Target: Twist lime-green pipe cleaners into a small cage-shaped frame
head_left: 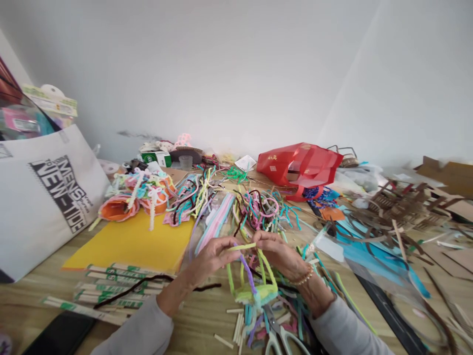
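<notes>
Both my hands hold a small basket-like frame of yellow-green pipe cleaners [254,288] just above the wooden table [207,315]. My left hand [212,256] pinches the left end of its top yellow-green strand. At the right end, my right hand [279,254], with a bead bracelet on the wrist, is closed on the same strand. A purple pipe cleaner [247,271] runs down through the frame. Loose pipe cleaners [254,204] in many colours lie just behind my hands.
Scissors [277,333] and short wooden sticks [238,325] lie below the frame. A yellow sheet [136,244] and packed chopsticks [111,291] sit left, beside a printed tote bag [44,197]. A red bag [301,165] and cardboard strips [402,204] fill the right. A phone [61,335] lies front left.
</notes>
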Demonstrator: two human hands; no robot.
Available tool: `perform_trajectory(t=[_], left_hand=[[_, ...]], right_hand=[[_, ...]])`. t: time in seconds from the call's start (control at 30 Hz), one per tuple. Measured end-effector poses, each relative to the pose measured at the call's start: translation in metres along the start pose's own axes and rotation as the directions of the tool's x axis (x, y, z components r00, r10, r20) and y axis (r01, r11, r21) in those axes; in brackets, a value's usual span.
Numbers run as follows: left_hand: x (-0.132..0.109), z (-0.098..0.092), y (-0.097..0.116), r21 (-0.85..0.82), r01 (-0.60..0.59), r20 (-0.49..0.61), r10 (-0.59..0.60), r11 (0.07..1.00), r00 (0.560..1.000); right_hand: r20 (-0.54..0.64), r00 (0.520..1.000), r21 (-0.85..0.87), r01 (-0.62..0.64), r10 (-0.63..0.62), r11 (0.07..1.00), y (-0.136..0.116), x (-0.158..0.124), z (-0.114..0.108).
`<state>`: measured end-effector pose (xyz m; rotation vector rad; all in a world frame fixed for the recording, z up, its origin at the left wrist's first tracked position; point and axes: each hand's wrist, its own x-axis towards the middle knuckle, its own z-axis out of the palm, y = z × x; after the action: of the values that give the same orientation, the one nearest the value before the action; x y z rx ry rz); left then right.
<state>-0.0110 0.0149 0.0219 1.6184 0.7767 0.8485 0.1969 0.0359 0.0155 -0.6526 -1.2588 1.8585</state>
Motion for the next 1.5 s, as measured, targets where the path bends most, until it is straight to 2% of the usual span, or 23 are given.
perform_trajectory(t=[0.2, 0.5, 0.67, 1.0, 1.17, 1.33, 1.5], left_hand=[[-0.001, 0.005, 0.006, 0.134, 0.042, -0.085, -0.030, 0.990, 0.996], [-0.001, 0.007, 0.007, 0.198, 0.031, -0.057, -0.020, 0.980, 0.998], [0.000, 0.004, 0.001, 0.160, 0.065, -0.042, -0.059, 0.985, 0.997], [0.002, 0.001, -0.010, 0.036, 0.101, -0.034, -0.100, 0.994, 0.994], [0.002, 0.000, -0.008, 0.013, 0.088, 0.020, -0.089, 0.996, 0.996], [0.002, 0.002, -0.002, 0.098, 0.077, 0.018, -0.079, 0.992, 0.997], [0.002, 0.004, -0.005, 0.150, 0.063, 0.031, -0.068, 0.987, 0.997]], right_hand=[[0.019, 1.000, -0.018, -0.002, 0.003, 1.000, 0.008, 0.003, -0.005], [-0.011, 1.000, -0.153, -0.022, 0.021, 0.988, 0.008, 0.003, -0.008], [-0.003, 0.999, -0.191, -0.046, 0.046, 0.980, 0.009, 0.003, -0.012], [0.073, 0.996, -0.103, -0.036, 0.043, 0.994, 0.008, 0.003, -0.009], [0.072, 0.997, -0.131, -0.030, 0.039, 0.991, 0.007, 0.001, -0.009], [0.059, 0.998, -0.333, 0.056, -0.039, 0.941, 0.000, -0.002, -0.001], [0.115, 0.984, -0.404, 0.171, -0.136, 0.898, -0.002, -0.004, 0.013]])
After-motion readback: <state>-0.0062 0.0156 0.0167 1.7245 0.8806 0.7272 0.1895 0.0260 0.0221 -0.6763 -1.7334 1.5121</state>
